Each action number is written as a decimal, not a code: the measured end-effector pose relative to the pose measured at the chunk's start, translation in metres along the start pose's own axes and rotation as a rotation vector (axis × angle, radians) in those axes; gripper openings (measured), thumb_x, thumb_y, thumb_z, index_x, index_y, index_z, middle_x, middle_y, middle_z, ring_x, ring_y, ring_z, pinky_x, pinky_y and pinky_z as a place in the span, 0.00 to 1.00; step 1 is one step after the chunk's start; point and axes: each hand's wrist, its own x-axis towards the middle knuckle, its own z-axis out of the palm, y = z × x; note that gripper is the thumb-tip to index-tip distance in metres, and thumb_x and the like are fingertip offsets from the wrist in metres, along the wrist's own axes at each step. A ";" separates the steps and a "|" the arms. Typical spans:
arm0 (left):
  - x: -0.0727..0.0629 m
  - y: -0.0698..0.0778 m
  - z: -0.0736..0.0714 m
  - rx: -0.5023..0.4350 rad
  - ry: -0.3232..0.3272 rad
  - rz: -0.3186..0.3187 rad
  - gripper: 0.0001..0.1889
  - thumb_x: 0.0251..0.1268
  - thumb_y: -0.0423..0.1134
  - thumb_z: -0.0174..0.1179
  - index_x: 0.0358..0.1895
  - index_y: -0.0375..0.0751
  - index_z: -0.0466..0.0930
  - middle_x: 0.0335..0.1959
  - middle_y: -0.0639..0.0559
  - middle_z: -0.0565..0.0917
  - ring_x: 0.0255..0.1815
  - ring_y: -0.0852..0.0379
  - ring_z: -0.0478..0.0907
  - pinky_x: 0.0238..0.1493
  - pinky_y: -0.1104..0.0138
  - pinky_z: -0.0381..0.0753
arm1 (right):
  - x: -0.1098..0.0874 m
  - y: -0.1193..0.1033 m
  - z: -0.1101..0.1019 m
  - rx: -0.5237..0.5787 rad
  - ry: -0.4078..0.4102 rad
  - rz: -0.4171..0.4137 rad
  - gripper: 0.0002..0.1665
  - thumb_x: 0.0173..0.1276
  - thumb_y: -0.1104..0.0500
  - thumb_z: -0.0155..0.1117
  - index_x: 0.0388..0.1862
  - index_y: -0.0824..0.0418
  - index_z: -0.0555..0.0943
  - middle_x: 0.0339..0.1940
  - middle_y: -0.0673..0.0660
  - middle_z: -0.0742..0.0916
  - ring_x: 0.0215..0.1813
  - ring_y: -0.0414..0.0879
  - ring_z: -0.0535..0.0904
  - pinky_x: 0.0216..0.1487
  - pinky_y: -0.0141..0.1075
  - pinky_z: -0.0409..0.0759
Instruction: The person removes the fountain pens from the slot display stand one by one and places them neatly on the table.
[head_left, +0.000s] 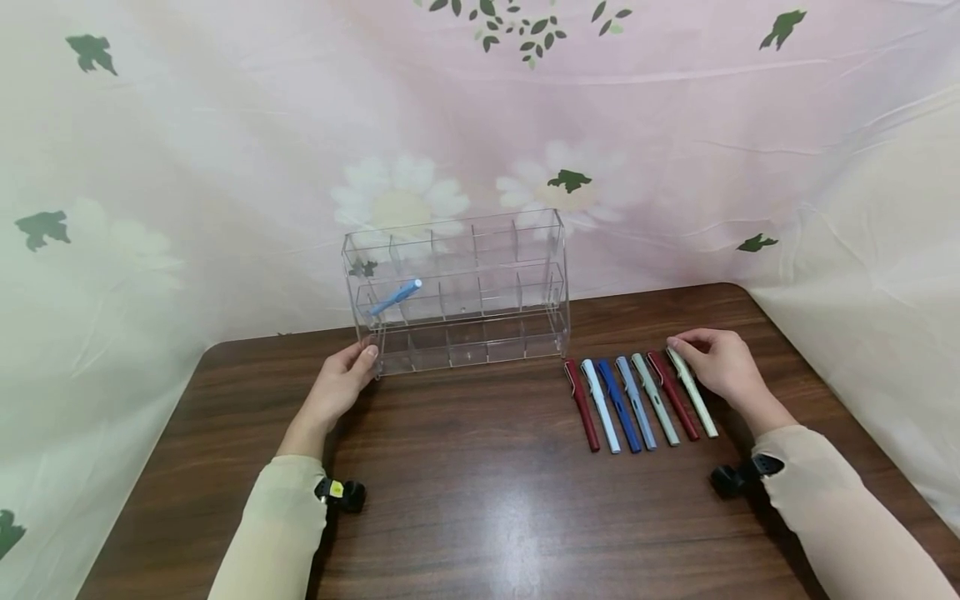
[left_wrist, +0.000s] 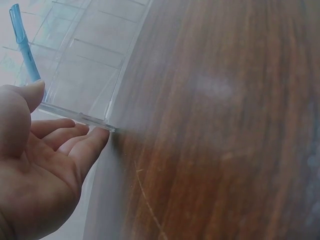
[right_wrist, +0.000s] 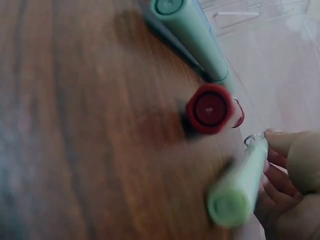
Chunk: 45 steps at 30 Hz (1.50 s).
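A clear plastic pen organizer (head_left: 465,308) with stepped rows of compartments stands toward the back of the table. At its lower left corner my left hand (head_left: 347,377) holds the side edge, with thumb and fingertips at the panel. A light blue pen (head_left: 395,297) leans in the left compartment of the middle row. My right hand (head_left: 723,364) pinches the clip end of a pale green pen (head_left: 693,393), the rightmost in a row of pens. Beside that pen lies a dark red pen (right_wrist: 210,109), then a sage green pen (right_wrist: 197,42).
Further left in the row are a grey-blue pen (head_left: 637,404), a dark blue pen (head_left: 619,407), a pale blue pen (head_left: 602,407) and another dark red pen (head_left: 582,407). The brown wooden table (head_left: 480,492) meets a flowered cloth (head_left: 637,100) behind and at the sides.
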 end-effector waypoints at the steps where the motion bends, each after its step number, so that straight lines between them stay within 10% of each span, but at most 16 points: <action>1: 0.000 0.000 0.000 -0.003 -0.001 -0.002 0.37 0.92 0.52 0.44 0.87 0.29 0.48 0.87 0.30 0.56 0.84 0.34 0.63 0.82 0.51 0.68 | 0.000 0.000 0.000 -0.016 -0.004 -0.013 0.27 0.86 0.47 0.60 0.58 0.71 0.88 0.57 0.77 0.88 0.59 0.75 0.83 0.54 0.68 0.82; 45: 0.000 0.000 -0.001 -0.013 -0.009 -0.004 0.37 0.92 0.52 0.43 0.87 0.30 0.47 0.88 0.30 0.55 0.86 0.34 0.61 0.83 0.51 0.68 | -0.001 -0.019 -0.010 -0.021 -0.013 -0.069 0.31 0.88 0.47 0.55 0.64 0.75 0.83 0.60 0.80 0.86 0.59 0.76 0.83 0.54 0.68 0.83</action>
